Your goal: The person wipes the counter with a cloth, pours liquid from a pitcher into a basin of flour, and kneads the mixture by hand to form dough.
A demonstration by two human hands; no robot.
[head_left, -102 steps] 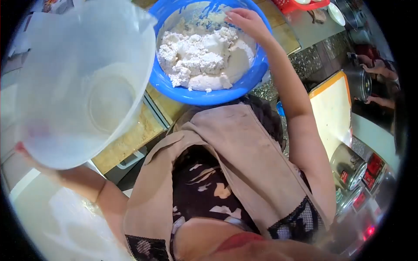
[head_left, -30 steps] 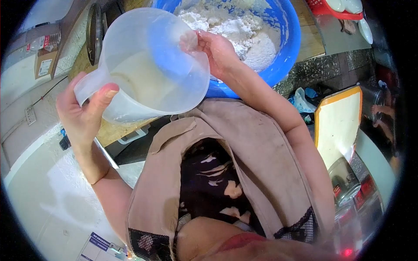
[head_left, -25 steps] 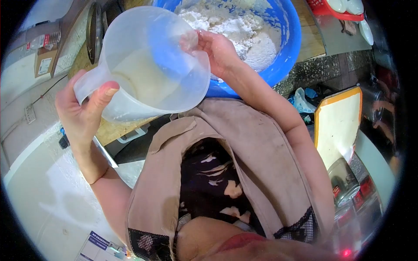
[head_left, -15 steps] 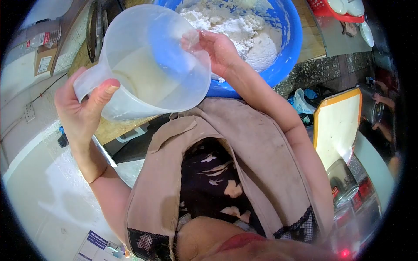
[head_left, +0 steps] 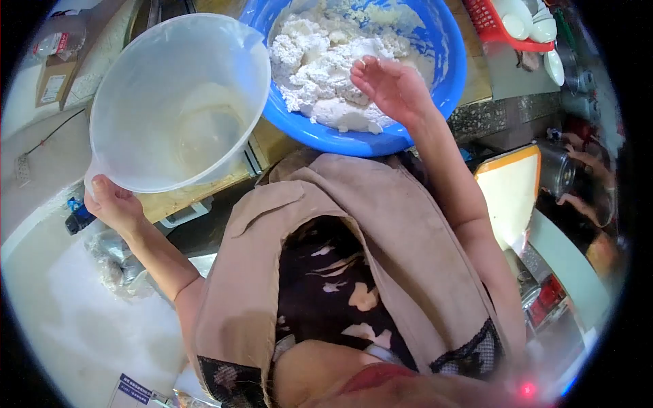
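1. Left hand (head_left: 114, 204): grip closed on the handle of a translucent plastic jug.
2. Jug (head_left: 156, 102): held tilted, left of the basin, spout side towards it; from here I cannot tell whether they touch.
3. Blue basin (head_left: 360, 144): at the edge of a wooden table (head_left: 479, 75), holding a lumpy white floury mix (head_left: 306, 51).
4. Right hand (head_left: 398, 88): over the basin, grip empty, fingers loosely bent.
5. Red basket (head_left: 493, 27): beyond the basin, white bowls (head_left: 514, 26) inside.
6. Far right: another person's hands at a metal pot (head_left: 559, 170).
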